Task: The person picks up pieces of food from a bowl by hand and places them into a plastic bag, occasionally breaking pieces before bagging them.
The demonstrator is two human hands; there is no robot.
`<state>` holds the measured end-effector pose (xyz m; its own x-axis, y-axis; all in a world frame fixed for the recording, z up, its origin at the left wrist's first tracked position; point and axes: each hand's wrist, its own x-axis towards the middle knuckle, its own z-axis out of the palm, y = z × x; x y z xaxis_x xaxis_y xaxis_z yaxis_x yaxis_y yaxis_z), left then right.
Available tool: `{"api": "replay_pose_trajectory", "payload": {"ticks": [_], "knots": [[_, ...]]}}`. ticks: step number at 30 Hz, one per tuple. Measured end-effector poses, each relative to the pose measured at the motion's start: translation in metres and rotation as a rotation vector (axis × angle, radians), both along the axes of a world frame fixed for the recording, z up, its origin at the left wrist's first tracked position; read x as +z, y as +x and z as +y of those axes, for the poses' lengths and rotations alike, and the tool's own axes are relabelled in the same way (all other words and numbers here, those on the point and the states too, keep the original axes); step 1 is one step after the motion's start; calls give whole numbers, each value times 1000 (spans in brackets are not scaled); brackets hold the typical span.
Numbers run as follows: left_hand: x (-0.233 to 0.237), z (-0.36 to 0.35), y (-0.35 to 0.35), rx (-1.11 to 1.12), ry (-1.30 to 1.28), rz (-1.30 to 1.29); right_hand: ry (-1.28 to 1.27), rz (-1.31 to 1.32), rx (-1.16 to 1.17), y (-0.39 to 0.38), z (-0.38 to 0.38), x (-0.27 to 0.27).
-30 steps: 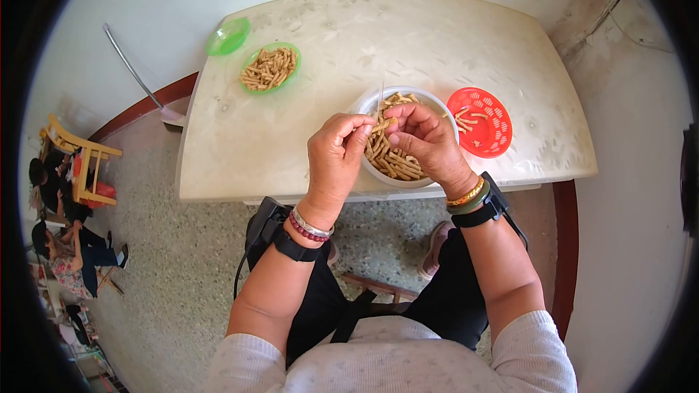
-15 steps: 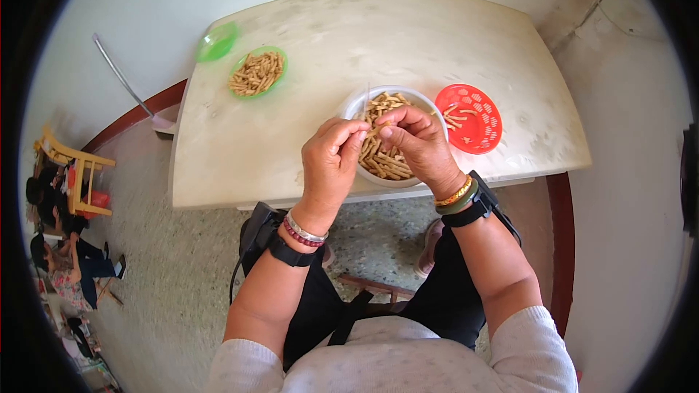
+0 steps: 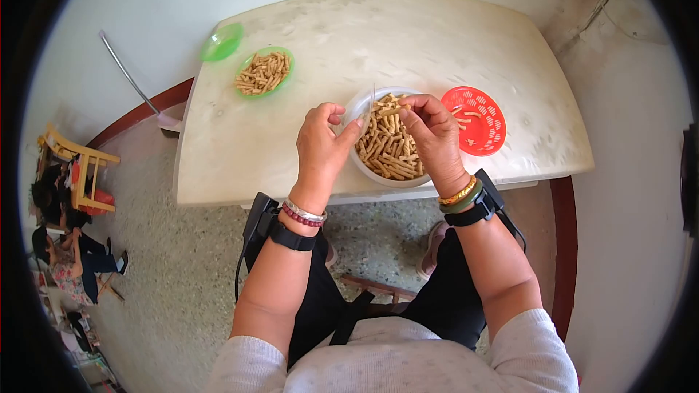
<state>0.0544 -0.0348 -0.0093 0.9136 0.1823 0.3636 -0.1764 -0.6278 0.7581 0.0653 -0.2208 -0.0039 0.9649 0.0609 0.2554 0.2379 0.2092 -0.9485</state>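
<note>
A white bowl [image 3: 353, 103] full of short brown sticks [image 3: 387, 147] stands near the table's front edge. Over its right side, my right hand [image 3: 435, 135] pinches one brown stick [image 3: 393, 110] between thumb and forefinger. My left hand [image 3: 324, 142] is at the bowl's left rim, thumb and forefinger apart, with nothing clearly visible between them. A thin, pale upright strip [image 3: 373, 94] shows between the hands; what it is attached to cannot be made out. Right of the bowl lies a red plastic basket [image 3: 482, 129] with several pale sticks [image 3: 461, 116] in it.
On the table's [image 3: 328, 44] left are a green plate [image 3: 290, 73] of brown sticks and another green dish [image 3: 221, 42]. At far left are a wooden chair [image 3: 91, 164], a long-handled tool [image 3: 129, 73] and a seated person [image 3: 76, 269].
My hands have moved apart, and the left thumb and forefinger have opened. A brown stick now shows clearly in my right hand's pinch. The whole view has shifted slightly.
</note>
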Motion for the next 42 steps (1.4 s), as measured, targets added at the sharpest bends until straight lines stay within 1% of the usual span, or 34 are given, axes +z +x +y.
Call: {"api": "replay_pose_trajectory", "payload": {"ticks": [1,2,3,5,7,9,10,11,13,14,16,17,18,19,20,22,23,25,26,27,28,29,30,31,32,34,38,40,41,42], "knots": [[-4,2,3,5,-2,-1,-4,-42,-42,0,5,1],[-4,2,4,-20,-65,88,-100,-109,-118,2,11,3],[-5,3,5,-46,-128,177,-99,-110,-113,3,14,5],[-5,3,5,-49,-100,170,-496,-382,-264,3,20,14],[-6,5,5,-55,-72,168,-497,-390,-271,5,29,16],[-4,5,5,-63,-14,162,-618,-482,-216,13,34,5],[-4,6,6,-61,-14,165,-691,-488,-179,17,35,0],[-5,6,7,-50,-20,157,-690,-486,-178,17,37,-1],[-4,8,10,-37,-26,151,-532,-221,-67,18,42,-4],[-3,9,12,-4,-69,126,-533,-221,-63,21,41,-7],[-2,13,17,35,-118,103,-348,-146,-135,32,28,-13],[-3,15,19,45,-150,47,-565,-134,-231,35,9,-5],[-4,16,22,49,-177,-12,-701,-117,-201,38,-3,-5],[-3,15,25,50,-182,-8,-836,-100,-172,39,-10,-7],[-2,14,29,47,-192,-27,-841,-99,-171,38,-14,-10],[0,10,31,41,-206,-46,-1015,-162,-119,36,-18,-16],[3,9,30,31,-200,-63,-1020,-162,-119,36,-19,-18],[2,7,30,22,-198,-79,-1075,-212,-37,36,-19,-23],[0,8,29,-11,-169,-3,-1077,-212,-33,36,-20,-25],[-1,8,27,-44,-139,72,-1119,-200,36,36,-22,-26],[-2,9,25,-40,-140,72,-1159,-188,105,36,-23,-28],[0,8,21,-45,-84,48,-1159,-188,110,34,-21,-26],[2,9,17,-50,-26,27,-1218,-176,88,31,-19,-25],[3,10,14,-46,-25,34,-1276,-161,67,27,-17,-24],[4,11,11,-56,-6,4,-1275,-156,75,24,-14,-22],[4,11,7,-66,11,-25,-1397,-165,44,21,-9,-18],[5,12,5,-74,-33,-47,-1445,-213,-32,23,-2,-32],[5,13,4,-80,-49,-47,-1359,-333,-152,25,0,-39],[6,13,2,-79,-89,-79,-1360,-333,-144,23,1,-33],[7,14,0,-77,-129,-111,-1229,-354,-94,19,3,-22]]}}
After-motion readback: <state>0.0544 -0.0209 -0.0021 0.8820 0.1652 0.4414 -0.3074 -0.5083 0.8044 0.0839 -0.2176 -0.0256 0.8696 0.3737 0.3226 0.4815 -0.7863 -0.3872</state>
